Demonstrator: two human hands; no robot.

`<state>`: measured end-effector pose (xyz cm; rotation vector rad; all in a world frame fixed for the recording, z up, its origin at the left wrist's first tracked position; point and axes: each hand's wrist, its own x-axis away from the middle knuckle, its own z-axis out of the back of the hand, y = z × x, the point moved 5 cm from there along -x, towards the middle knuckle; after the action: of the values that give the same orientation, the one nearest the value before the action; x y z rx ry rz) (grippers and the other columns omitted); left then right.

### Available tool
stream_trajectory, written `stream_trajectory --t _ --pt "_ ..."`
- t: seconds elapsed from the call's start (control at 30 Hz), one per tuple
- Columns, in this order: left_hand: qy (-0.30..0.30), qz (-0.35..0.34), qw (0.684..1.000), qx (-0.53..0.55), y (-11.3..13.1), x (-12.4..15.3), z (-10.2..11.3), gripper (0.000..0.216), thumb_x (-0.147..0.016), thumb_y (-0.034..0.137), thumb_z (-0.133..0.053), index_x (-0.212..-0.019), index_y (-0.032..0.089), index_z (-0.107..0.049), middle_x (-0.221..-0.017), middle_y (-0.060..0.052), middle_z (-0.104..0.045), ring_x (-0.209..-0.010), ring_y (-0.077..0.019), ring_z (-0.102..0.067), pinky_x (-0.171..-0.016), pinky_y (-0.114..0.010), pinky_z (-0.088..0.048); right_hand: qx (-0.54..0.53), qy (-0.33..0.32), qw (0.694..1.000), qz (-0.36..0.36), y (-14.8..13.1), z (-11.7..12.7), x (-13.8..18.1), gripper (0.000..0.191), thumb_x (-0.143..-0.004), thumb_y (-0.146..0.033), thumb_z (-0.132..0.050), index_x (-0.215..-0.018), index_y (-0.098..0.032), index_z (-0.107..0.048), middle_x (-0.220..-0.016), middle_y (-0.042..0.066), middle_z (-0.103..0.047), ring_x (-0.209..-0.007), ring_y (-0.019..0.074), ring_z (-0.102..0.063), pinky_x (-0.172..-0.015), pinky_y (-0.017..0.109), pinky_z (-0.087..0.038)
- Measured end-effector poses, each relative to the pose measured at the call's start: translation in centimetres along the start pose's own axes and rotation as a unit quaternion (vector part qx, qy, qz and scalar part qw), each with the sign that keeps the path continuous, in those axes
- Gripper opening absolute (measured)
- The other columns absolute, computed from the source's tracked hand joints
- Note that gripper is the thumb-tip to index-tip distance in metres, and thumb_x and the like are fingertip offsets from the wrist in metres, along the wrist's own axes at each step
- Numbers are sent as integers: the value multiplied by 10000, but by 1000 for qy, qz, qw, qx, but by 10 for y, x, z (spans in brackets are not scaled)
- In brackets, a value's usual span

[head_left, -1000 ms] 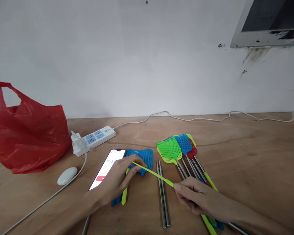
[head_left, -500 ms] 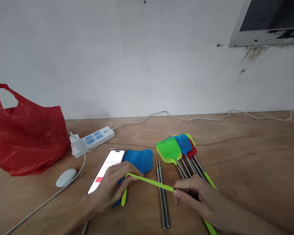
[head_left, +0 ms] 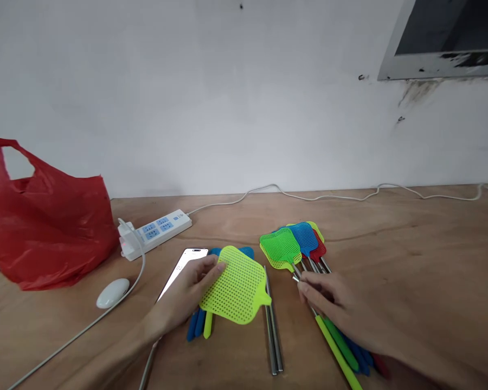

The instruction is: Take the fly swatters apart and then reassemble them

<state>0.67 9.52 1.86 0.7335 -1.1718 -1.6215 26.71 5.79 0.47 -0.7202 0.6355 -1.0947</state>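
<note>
My left hand is closed on a yellow-green fly swatter head, thumb on its upper left corner. The perforated face is toward me, and its short neck points right with no rod in it. My right hand pinches a thin metal rod; only its tip shows past the fingers, and the rest is hidden. Under and beside that hand lies a pile of fly swatters with green, blue and red heads. Two bare metal rods lie between my hands.
Behind my left hand lie blue swatter heads, several handles and a lit phone. Farther left are a white power strip, a white mouse-shaped device and a red plastic bag. A white cable runs along the wall.
The yellow-green head, earlier edge-on between both hands, now shows its face and is in my left hand alone. My right hand has let go of it and now pinches a metal rod.
</note>
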Motion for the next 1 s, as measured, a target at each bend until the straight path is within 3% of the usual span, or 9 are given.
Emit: stream_trajectory --t 0.1,0.2,0.3,0.43,0.53,0.6,0.7,0.83,1.0 --pt "-14 -29 999 -3 3 -5 -18 444 -902 592 -549 -712 192 -523 -670 19 -523 -607 -138 -502 -529 -229 -400 -169 -23 985 -39 -9 -1 -10 406 -951 -563 -510 -776 -207 -591 -649 -33 -526 -486 92 -369 -444 243 -254" --pt "-22 -35 999 -15 4 -11 -27 442 -914 586 -541 -725 186 -558 -682 9 -570 -632 -149 -527 -551 -240 -397 -304 -87 943 -102 -9 -14 -17 414 -886 -612 -588 -955 -207 -639 -742 -45 -589 -385 28 -221 -368 218 -141" --pt "-24 -41 999 -16 5 -14 -28 444 -911 597 -540 -762 182 -594 -683 9 -595 -637 -155 -547 -564 -246 -397 -387 -105 906 -137 -2 -22 -22 461 -899 -626 -556 -925 -172 -634 -704 -20 -649 -334 9 -193 -338 195 -131" --pt "-14 -39 999 5 4 -18 -21 418 -900 578 -565 -786 179 -612 -718 -4 -631 -677 -176 -595 -586 -253 -430 -511 -80 841 -158 14 -19 -31 519 -889 -617 -576 -614 -183 -500 -413 -106 -398 -303 17 -134 -301 163 -145" --pt "-6 -36 999 14 4 -19 -18 403 -896 568 -571 -809 179 -629 -770 -19 -666 -724 -195 -629 -612 -264 -459 -582 -133 785 -165 19 -19 -33 635 -925 -581 -512 -453 -209 -308 -344 -115 -225 -280 22 -99 -276 157 -140" --pt "-10 -34 999 11 3 -20 -20 407 -894 569 -571 -796 179 -633 -757 -18 -668 -707 -193 -628 -600 -262 -454 -590 -169 771 -169 20 -20 -31 644 -934 -540 -472 -415 -218 -268 -320 -107 -203 -254 23 -99 -261 160 -131" --pt "-29 -37 999 8 3 -19 -26 416 -909 567 -557 -776 180 -633 -708 -6 -647 -662 -175 -608 -580 -254 -432 -593 -187 762 -179 17 -20 -27 602 -904 -479 -463 -397 -222 -265 -314 -101 -194 -243 26 -109 -255 161 -135" --pt "-36 -35 999 14 1 -16 -30 414 -923 558 -545 -763 184 -626 -699 1 -639 -649 -161 -596 -581 -249 -422 -591 -157 766 -198 13 -18 -27 480 -892 -484 -436 -504 -202 -422 -358 -114 -210 -276 32 -87 -271 157 -145" --pt "-38 -22 999 25 -3 -13 -37 397 -932 528 -541 -758 182 -626 -687 -2 -624 -637 -157 -581 -559 -241 -404 -441 -141 858 -222 9 -17 -25 462 -901 -574 -493 -704 -168 -592 -562 -43 -561 -298 -1 -130 -309 180 -83"
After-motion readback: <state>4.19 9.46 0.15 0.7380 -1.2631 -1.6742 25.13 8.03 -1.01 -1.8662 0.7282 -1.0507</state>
